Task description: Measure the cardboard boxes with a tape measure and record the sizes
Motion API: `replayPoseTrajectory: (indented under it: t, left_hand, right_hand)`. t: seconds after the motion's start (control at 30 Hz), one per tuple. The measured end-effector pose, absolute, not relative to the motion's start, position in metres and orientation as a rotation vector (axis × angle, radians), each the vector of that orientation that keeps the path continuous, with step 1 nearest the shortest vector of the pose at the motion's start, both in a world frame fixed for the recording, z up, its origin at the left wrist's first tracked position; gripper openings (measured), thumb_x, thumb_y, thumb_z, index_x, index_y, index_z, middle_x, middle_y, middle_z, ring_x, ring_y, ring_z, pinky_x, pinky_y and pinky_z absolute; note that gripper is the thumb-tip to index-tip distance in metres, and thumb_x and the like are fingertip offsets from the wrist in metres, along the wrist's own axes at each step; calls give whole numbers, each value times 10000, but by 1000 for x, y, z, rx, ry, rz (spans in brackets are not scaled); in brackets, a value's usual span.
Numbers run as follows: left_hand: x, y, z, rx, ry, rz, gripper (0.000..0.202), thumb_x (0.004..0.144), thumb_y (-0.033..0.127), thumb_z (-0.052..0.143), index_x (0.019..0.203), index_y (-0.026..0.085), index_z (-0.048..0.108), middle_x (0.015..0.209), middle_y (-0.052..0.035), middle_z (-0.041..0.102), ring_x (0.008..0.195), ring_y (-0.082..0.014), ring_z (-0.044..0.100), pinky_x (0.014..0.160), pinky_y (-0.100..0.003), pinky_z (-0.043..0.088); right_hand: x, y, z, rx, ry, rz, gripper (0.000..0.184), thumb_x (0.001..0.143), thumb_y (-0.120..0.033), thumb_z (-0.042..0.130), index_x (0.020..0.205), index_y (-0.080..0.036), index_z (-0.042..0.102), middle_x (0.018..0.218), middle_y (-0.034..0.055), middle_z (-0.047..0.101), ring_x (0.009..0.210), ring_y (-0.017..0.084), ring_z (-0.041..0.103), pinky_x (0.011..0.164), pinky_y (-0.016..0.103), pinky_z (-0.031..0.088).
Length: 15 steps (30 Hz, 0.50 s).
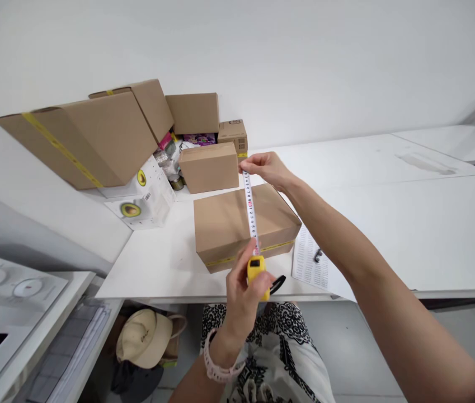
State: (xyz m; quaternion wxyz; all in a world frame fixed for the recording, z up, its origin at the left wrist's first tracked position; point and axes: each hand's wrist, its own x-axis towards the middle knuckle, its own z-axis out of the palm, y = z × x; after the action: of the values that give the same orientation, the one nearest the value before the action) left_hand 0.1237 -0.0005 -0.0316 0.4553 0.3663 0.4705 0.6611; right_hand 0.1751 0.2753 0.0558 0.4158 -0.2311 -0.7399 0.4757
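A closed cardboard box (224,224) with yellow tape along its side lies on the white table in front of me. My left hand (241,285) is wrapped round a yellow tape measure (256,270) with a black wrist strap, at the box's near edge. From it the white blade (249,204) stretches across the top of the box, its numbers facing up. At the far edge my right hand (267,168) pinches the blade's end between thumb and fingers. Just right of the box lie a printed sheet (308,266) and a small black object (318,256) on it.
Several cardboard boxes (94,131) are stacked at the back left, above a white carton with avocado pictures (145,204). A smaller box (208,168) stands just beyond the measured one. A white appliance with dials (6,296) is at left; a beige cap (145,338) sits below the table.
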Motion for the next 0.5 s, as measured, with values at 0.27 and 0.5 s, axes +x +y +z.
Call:
replayPoseTrajectory:
  t: [0.27, 0.5]
  left_hand:
    - [56, -41, -75, 863, 1483, 2202, 557, 817, 342, 726, 1366, 315, 635, 1455, -90, 549, 853, -187, 724, 758, -299, 608]
    - [15, -9, -71, 611, 1240, 2131, 476, 710, 431, 764, 1137, 223, 765, 1194, -83, 716, 868, -193, 691, 736, -283, 589]
  right_hand:
    - [271, 173, 9, -875, -1419, 789, 410, 915, -590, 577, 1085, -248, 728, 1100, 93, 742, 1073, 250, 689, 966, 453, 546]
    - [290, 136, -94, -1149, -1569, 1216, 525, 950, -650, 421, 1302, -334, 645, 1401, 52, 628, 1329, 301, 555, 1090, 513, 474]
